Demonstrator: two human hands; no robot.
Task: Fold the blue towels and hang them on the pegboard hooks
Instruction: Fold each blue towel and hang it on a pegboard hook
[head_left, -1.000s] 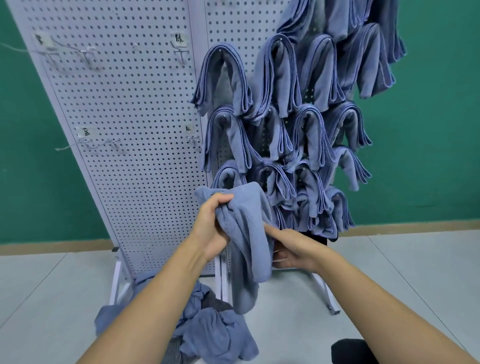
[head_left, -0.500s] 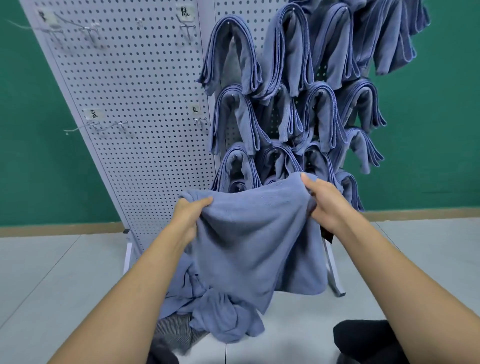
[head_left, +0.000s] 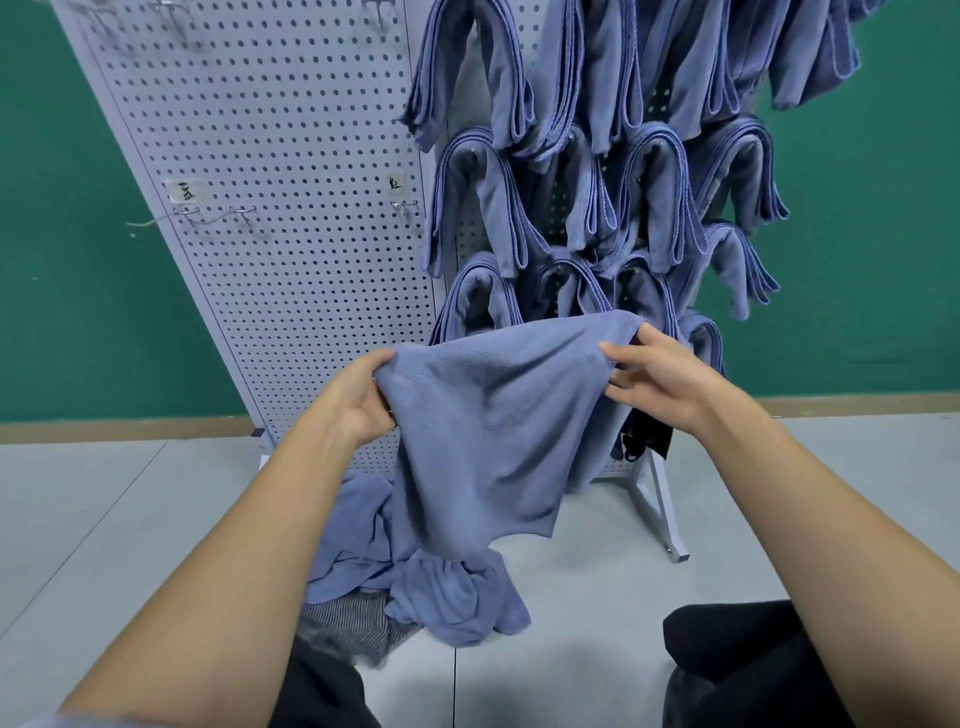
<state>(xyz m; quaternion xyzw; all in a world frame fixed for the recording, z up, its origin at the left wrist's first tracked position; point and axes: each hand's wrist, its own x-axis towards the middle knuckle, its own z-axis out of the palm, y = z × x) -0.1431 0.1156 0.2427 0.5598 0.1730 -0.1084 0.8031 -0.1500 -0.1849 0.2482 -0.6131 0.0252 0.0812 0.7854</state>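
you hold one blue towel (head_left: 493, 426) spread open in front of the lower part of the pegboard (head_left: 291, 156), its top edge stretched between your hands. your left hand (head_left: 358, 400) pinches the towel's upper left corner, with the fingers curled into the cloth. your right hand (head_left: 654, 379) grips the upper right corner between thumb and fingers. the towel hangs down from that edge in a loose, uneven drape, not yet folded. on the right half of the pegboard, folded towels (head_left: 597, 156) hang over hooks in crowded rows. on its left half, bare hooks (head_left: 218, 215) stick out under a small label (head_left: 184, 191). at the foot of the pegboard, a heap of loose towels (head_left: 415, 571) lies on the floor (head_left: 104, 519), partly over a striped cloth (head_left: 348, 623). behind the pegboard is a green wall (head_left: 52, 260).
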